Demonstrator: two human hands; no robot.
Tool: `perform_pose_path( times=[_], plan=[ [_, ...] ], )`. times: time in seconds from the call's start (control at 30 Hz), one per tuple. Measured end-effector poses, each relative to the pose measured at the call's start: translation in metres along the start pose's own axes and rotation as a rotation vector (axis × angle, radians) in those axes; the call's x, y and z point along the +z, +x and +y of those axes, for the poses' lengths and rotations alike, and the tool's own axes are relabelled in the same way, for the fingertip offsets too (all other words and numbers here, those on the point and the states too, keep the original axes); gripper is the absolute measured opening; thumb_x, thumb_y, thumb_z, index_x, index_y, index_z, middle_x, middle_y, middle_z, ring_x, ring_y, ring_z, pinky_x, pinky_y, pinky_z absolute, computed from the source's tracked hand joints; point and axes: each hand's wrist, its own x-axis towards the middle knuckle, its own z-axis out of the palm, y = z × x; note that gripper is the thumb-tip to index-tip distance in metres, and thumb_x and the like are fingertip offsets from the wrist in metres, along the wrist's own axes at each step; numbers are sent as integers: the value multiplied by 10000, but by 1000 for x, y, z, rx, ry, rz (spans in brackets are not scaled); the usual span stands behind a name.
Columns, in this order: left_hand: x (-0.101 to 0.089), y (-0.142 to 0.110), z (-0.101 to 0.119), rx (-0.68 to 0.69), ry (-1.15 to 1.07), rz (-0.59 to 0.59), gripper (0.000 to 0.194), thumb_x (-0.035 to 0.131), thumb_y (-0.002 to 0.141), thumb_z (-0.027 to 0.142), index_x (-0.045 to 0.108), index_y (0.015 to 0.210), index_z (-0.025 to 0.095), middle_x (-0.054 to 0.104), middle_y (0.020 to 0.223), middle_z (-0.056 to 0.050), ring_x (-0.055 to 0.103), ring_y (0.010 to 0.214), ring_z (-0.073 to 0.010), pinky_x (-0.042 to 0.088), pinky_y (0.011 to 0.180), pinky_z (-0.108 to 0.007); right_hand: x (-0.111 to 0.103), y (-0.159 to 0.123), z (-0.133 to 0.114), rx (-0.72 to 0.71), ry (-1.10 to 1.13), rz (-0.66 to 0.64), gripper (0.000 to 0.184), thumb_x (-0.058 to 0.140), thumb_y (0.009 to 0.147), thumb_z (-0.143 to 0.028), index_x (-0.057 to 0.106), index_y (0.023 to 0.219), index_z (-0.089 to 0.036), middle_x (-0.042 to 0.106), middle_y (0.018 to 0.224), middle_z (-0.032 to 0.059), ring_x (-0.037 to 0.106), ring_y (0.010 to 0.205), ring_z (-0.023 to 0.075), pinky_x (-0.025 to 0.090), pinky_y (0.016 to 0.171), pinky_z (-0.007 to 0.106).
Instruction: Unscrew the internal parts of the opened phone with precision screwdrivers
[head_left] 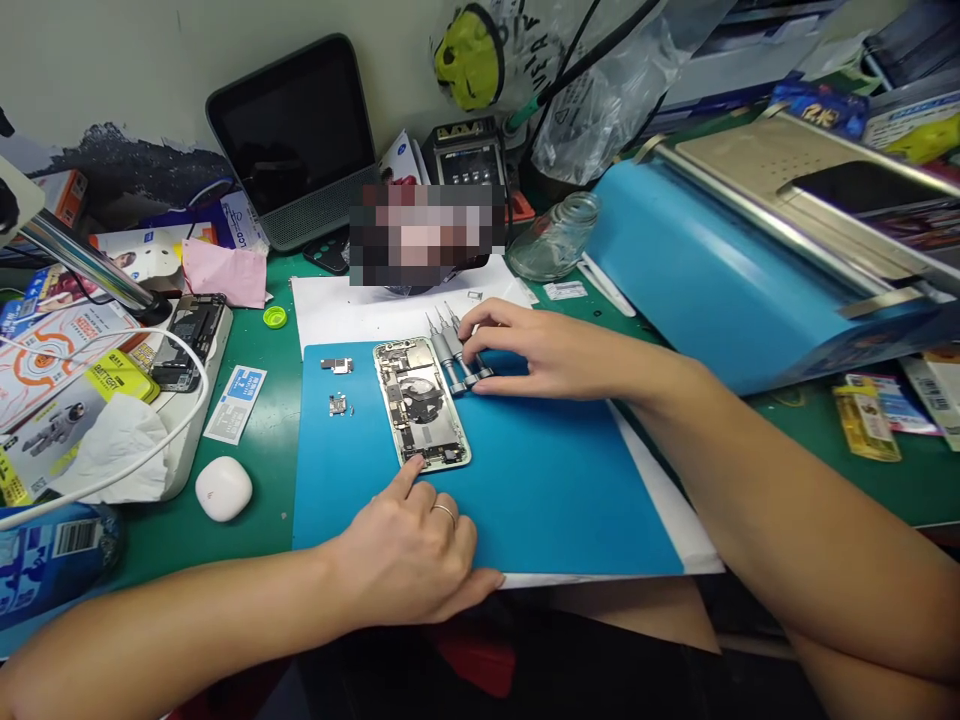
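Note:
An opened smartphone [422, 404] lies on the blue mat [555, 490], its circuit boards and a round dark coil showing. My left hand [420, 540] presses its outstretched index fingertip on the phone's lower end; the other fingers curl loosely and the thumb sticks out. Right of the phone, several slim grey screwdrivers [448, 350] lie side by side, tips pointing away from me. My right hand [510, 350] has its fingers and thumb round the handle of the rightmost one, partly hiding it. Two small phone parts [337, 366], [338, 404] rest left of the phone.
A white round-edged case [223, 489] sits on the green table left of the mat. Packets and a white cable [196, 400] crowd the left side. A glass jar [555, 240] and a dark-screened display [296, 140] stand behind. A blue machine [720, 280] fills the right.

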Motion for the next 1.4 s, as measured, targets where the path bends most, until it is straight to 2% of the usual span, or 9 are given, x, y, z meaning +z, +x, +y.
perform_pose_path(
  times=[0.23, 0.33, 0.57, 0.73, 0.83, 1.0, 1.1, 1.27, 1.4],
  plan=[
    [0, -1, 0, 6, -3, -24, 457, 441, 1012, 541, 564, 743, 191, 596, 667, -29, 600, 640, -197, 479, 1008, -471, 3, 0, 2, -45, 42, 13, 220, 595, 952, -401, 752, 959, -247, 605, 1188, 102, 661, 933, 224, 561, 803, 371],
    [0, 0, 0, 5, -2, -17, 460, 449, 1008, 543, 565, 735, 191, 600, 667, -31, 599, 635, -195, 487, 997, -466, 1, 1, 1, -45, 111, 38, 207, 605, 949, -390, 754, 945, -247, 626, 1161, 96, 670, 987, 231, 572, 851, 380],
    [0, 1, 0, -2, 5, 6, 466, 456, 1002, 543, 561, 713, 194, 588, 641, -21, 595, 610, -190, 507, 980, -465, -5, 2, -3, -19, 338, 223, 159, 656, 932, -389, 736, 916, -252, 713, 1154, 63, 686, 1067, 232, 581, 908, 385],
    [-1, 0, 0, 4, 12, 5, 469, 460, 997, 552, 559, 708, 196, 588, 641, -21, 597, 602, -192, 528, 950, -459, -6, 0, -2, 80, 799, 350, 173, 673, 936, -412, 689, 961, -242, 746, 1220, 67, 716, 747, 157, 566, 559, 290],
    [-1, 0, 0, 8, 14, 1, 470, 458, 999, 551, 561, 711, 195, 585, 639, -19, 594, 597, -191, 527, 955, -465, -6, 1, 3, 66, 961, 479, 208, 695, 921, -455, 660, 963, -254, 777, 1089, 43, 710, 714, 151, 537, 504, 265],
    [-1, 0, -1, 8, 18, 6, 467, 454, 1002, 544, 567, 718, 193, 588, 641, -19, 590, 602, -185, 523, 965, -459, -8, 6, 10, 113, 903, 788, 256, 666, 920, -537, 618, 899, -286, 704, 822, -1, 522, 537, 120, 442, 441, 270],
    [-2, 0, -1, 5, 15, 29, 470, 453, 1003, 533, 568, 699, 194, 586, 636, -21, 583, 592, -186, 534, 944, -455, -6, 9, 9, 201, 872, 877, 253, 642, 916, -567, 601, 874, -321, 658, 779, 2, 430, 524, 151, 409, 440, 311],
    [-1, 0, 0, 2, 20, 31, 478, 456, 999, 541, 565, 688, 195, 578, 628, -19, 579, 584, -185, 542, 925, -447, 9, 14, 12, 265, 841, 824, 202, 610, 944, -542, 615, 971, -342, 663, 771, -14, 432, 503, 145, 405, 453, 309],
    [-1, 1, -1, 6, 19, 24, 473, 463, 994, 545, 569, 696, 193, 584, 635, -20, 582, 590, -186, 541, 935, -448, 18, 11, 16, 271, 552, 755, 262, 634, 946, -490, 630, 1122, -295, 689, 856, 0, 557, 593, 143, 492, 543, 302]
  ],
)
